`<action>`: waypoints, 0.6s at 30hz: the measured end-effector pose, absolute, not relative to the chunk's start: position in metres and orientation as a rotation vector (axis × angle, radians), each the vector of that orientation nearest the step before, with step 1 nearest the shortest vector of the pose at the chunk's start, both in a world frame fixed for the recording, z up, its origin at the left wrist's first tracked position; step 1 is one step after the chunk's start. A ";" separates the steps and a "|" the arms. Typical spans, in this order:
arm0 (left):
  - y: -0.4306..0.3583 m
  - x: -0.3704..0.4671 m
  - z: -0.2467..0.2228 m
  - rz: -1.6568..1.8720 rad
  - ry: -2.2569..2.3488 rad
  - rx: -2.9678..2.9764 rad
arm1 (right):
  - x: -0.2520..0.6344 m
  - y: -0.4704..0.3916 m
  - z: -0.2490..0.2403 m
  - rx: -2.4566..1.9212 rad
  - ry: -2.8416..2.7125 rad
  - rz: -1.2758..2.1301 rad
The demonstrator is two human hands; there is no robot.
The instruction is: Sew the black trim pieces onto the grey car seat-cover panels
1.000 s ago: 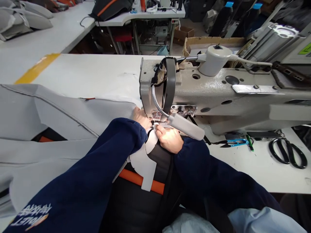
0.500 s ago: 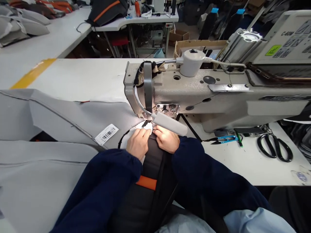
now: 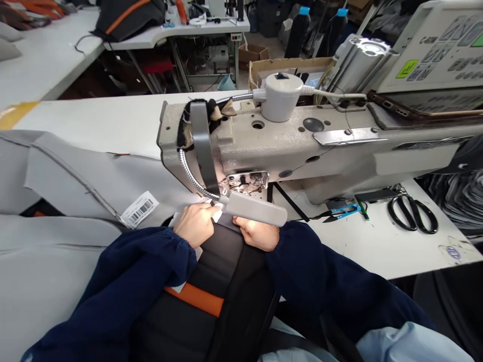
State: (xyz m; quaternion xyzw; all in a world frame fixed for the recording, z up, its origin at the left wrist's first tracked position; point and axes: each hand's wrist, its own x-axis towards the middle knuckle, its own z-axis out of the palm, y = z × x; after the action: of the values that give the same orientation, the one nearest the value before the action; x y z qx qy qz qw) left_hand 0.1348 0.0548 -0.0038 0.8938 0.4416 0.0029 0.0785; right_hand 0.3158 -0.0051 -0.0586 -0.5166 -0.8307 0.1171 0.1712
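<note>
A black seat cover [image 3: 222, 246] with an orange strip [image 3: 199, 300] hangs over my lap, its upper edge lying under the sewing machine head [image 3: 241, 136]. My left hand [image 3: 195, 224] is closed on that edge, left of the needle area, with a bit of white material at its fingertips. On the other side, my right hand [image 3: 258, 234] has its fingers curled and pressed on the same edge. The grey lamp [image 3: 256, 207] hides the needle and part of my right fingers. Grey fabric [image 3: 90, 181] with a white barcode label [image 3: 140, 208] spreads to the left.
Blue thread snips [image 3: 345, 212] and black-handled scissors [image 3: 413, 213] lie on the white table [image 3: 362, 251] at right. A control panel [image 3: 437, 50] stands behind the machine. Another table [image 3: 207, 30] with a black and orange cover [image 3: 128, 17] is farther back.
My view has shifted right, so the machine appears farther left. My hands have moved apart, and the black cover between them is spread wider, with more of the orange strip showing.
</note>
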 end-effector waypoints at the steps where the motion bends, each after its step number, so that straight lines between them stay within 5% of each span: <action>1: 0.056 0.138 -0.001 -0.068 1.302 2.698 | 0.315 -0.005 -0.063 -1.481 -2.366 0.316; 7: 0.053 0.145 0.011 -0.141 1.232 2.735 | 0.318 0.000 -0.063 -1.502 -2.406 0.147; 15: 0.042 0.138 0.002 -0.153 1.250 2.683 | 0.317 -0.024 -0.034 -0.560 -2.739 0.252; 18: 0.045 0.139 -0.001 -0.122 1.209 2.685 | 0.300 -0.040 -0.043 -0.553 -2.753 0.195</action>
State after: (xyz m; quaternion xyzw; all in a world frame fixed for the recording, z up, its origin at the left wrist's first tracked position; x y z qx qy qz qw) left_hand 0.1393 0.0445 -0.0013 0.9067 0.4083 -0.0411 0.0972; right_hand 0.3004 -0.0396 -0.0429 -0.1940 -0.9650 0.0684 0.1628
